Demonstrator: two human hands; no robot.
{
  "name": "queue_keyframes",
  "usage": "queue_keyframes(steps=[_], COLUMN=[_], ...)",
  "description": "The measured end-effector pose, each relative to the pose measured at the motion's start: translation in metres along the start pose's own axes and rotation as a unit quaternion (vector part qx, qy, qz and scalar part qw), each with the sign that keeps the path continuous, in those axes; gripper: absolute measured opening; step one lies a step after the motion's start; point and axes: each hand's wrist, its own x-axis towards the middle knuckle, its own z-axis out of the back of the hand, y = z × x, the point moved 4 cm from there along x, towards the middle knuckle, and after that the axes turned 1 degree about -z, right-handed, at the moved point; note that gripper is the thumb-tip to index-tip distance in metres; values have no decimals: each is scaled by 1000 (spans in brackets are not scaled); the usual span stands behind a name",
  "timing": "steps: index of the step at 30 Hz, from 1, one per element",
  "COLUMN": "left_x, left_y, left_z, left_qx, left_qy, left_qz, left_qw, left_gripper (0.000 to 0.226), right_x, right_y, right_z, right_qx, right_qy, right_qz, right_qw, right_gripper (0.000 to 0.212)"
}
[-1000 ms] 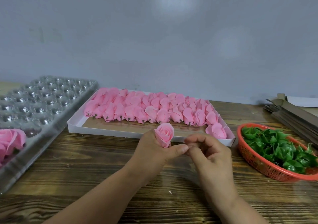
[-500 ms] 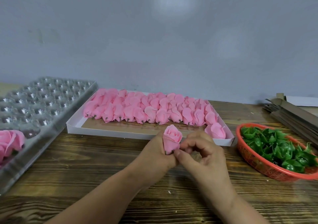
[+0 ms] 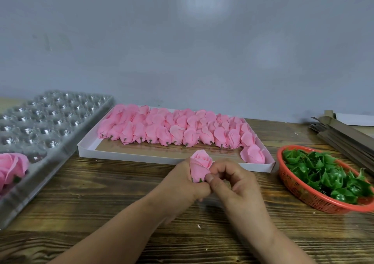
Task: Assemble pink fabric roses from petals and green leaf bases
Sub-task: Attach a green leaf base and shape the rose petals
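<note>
We find the left hand (image 3: 182, 180) grasping the pink rose (image 3: 199, 167) upright above the worktop (image 3: 101, 192), the right hand (image 3: 232, 184) pinching its base, presumably seating the green leaf base (image 3: 200, 180).

We see pink roses (image 3: 176, 130) in a white box (image 3: 129, 156) — green leaves (image 3: 327, 174) in an orange basket (image 3: 299, 190) — on a brown, stripy table (image 3: 101, 199).

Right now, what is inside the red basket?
The red basket holds a pile of green leaf bases. What lies beneath the pile, and the basket's floor, is covered.
</note>
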Motion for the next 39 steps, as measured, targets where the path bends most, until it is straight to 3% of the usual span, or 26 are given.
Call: queue_keyframes(steps=[5,9,14,22,27,35,39], left_x=[-1,-3,-3,0,-2,-3,-5], left_y=[4,4,2,9,9,4,6], left_z=[-1,-2,-4,-1,-2,-4,-4], left_qx=[16,22,34,33,43,59,101], left_qy=[-3,-28,-27,-40,-29,-60,-40], left_qz=[2,-17,-36,-25,-20,-25,-16], left_qw=[1000,999,998,998,998,996,994], left_gripper=[20,16,41,54,33,37,27], right_x=[1,3,4,5,3,6,8], right_y=[4,0,-4,2,2,6,10], right_z=[1,3,4,5,4,7,14], right_qx=[71,54,53,24,59,66,138], right_qy=[-5,-18,-17,4,11,15,10], right_qz=[-15,-23,-48,-22,-26,-27,-65], right_qw=[997,998,997,999,998,997,988], right_gripper=[15,22,31,24,20,23,14])
